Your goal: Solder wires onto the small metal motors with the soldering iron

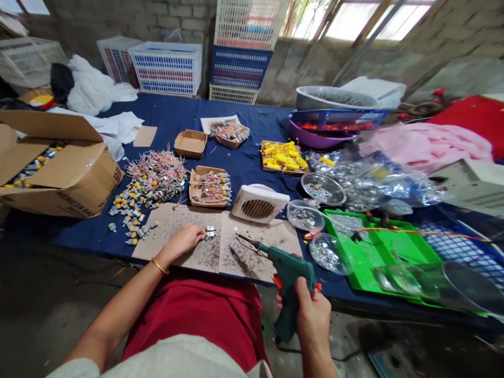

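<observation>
My right hand [313, 315] is wrapped round the grip of a green soldering gun [291, 268] with red triggers. Its thin tip points left over a stained cardboard sheet [262, 231]. At the left part of the cardboard, my left hand [185, 241] is closed, fingertips pressed against small silver motors [210, 231] lying side by side. Part of the motors is hidden by the fingers. Left of that hand spreads a pile of loose motors with yellow ends [136, 218], and behind it a heap of motors with wires [157, 170].
A cardboard tray of wired motors [210, 187] and a white vented fan unit [260, 203] stand behind the cardboard. To the right are bowls of small metal parts [326, 254] and a green tray [362, 275]. A cardboard box [79, 184] stands far left; yellow parts [283, 156] fill another tray.
</observation>
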`<state>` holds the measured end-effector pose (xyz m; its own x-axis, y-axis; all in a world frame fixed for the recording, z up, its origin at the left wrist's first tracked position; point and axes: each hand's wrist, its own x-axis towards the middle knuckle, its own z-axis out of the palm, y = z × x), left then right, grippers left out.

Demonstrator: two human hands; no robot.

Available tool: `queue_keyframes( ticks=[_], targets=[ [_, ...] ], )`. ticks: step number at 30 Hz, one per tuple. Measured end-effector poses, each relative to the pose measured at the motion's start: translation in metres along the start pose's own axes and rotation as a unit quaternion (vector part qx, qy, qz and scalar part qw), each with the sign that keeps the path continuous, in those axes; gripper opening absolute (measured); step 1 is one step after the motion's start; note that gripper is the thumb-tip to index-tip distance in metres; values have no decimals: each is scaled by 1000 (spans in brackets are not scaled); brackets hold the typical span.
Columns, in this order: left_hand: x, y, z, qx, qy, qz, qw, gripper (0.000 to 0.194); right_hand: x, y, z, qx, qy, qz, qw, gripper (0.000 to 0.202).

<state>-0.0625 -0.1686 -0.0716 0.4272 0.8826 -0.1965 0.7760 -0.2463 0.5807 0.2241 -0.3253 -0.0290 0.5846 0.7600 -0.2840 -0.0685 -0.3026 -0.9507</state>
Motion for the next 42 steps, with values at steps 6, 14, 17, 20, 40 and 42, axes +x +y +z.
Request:
queue_keyframes(
  ticks=[6, 14, 17, 20, 40, 42],
  targets=[
    [10, 0, -24, -70, 4, 12, 997, 30, 4, -1, -1, 27, -13, 86, 996, 54],
    [112, 15, -98, -36, 162, 25, 986, 26, 14, 3, -11, 12, -20, 84, 996, 63],
    [150, 14, -104, 21, 162, -23, 986, 24, 14, 8, -20, 14, -5, 67, 998, 61],
    [165, 5, -96, 74, 136, -51, 987, 21, 13, 11, -30, 24, 31, 61, 997, 61],
    [18, -75, -28, 96, 274, -170, 942, 30, 27, -17, 22, -28, 18, 71, 997, 61],
    [23, -70, -33, 109, 264, -165, 944, 26, 25, -19, 27, -30, 19, 54, 998, 60]
  ],
)
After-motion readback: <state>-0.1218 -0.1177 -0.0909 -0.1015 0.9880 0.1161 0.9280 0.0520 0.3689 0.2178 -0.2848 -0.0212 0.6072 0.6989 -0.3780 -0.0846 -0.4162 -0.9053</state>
